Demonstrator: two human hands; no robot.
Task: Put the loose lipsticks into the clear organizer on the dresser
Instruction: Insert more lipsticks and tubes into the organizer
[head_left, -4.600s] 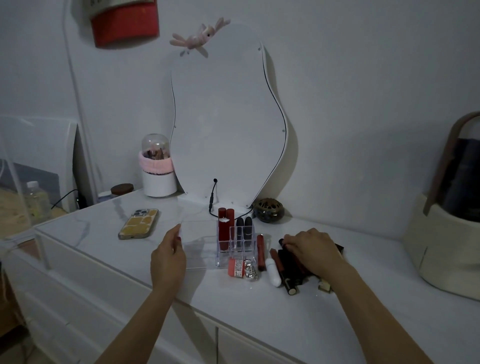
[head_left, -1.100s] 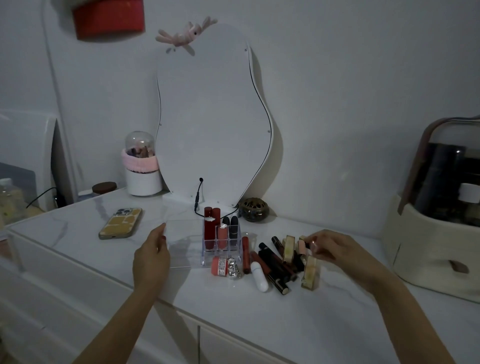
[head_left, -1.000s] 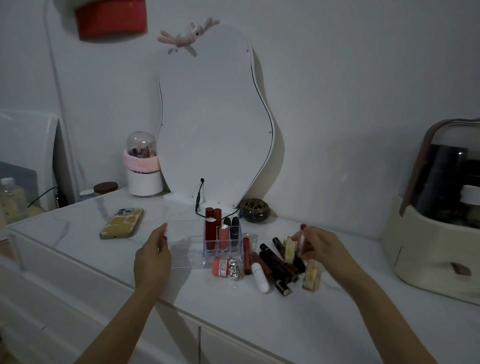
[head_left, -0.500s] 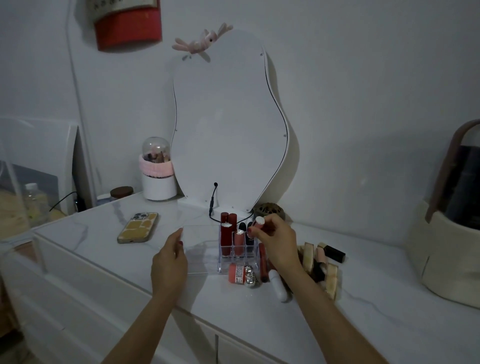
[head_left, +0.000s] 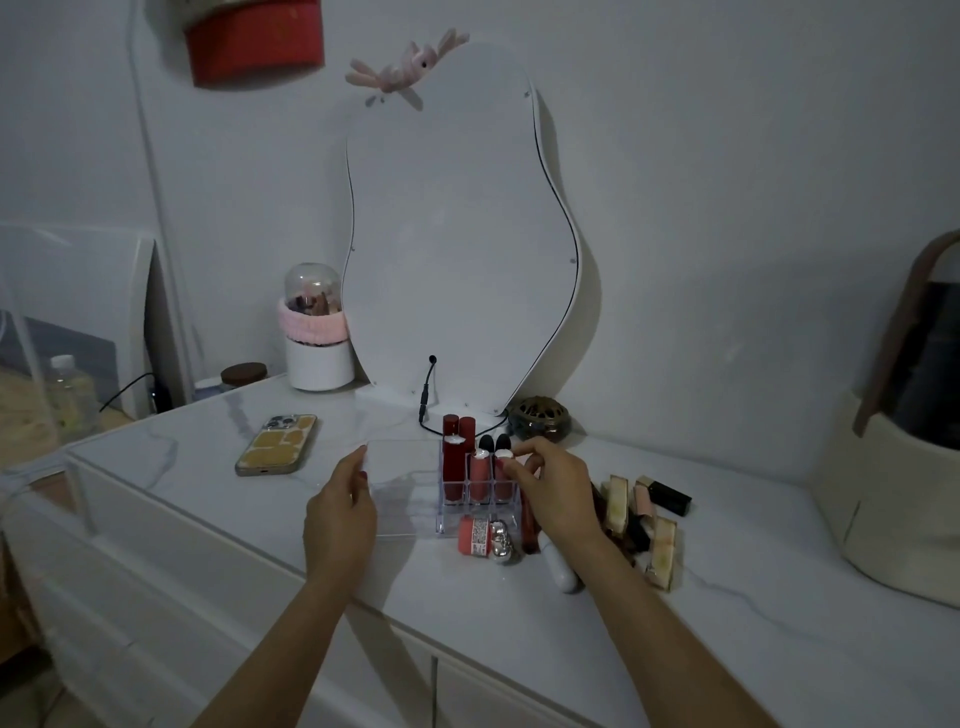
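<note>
The pink lipstick (head_left: 503, 470) lifted from the loose pile (head_left: 636, 514) now stands in the clear organizer (head_left: 415, 493), right hand (head_left: 553, 488) still pinching its cap, left hand (head_left: 340, 512) open, steadying the organizer's left side; more remain.

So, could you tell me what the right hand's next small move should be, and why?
Probably let go of the pink lipstick and reach back for another. The right hand pinches its white cap, and it already stands upright in a slot of the clear organizer, which the left hand steadies. Loose lipsticks lie to the right.
</note>
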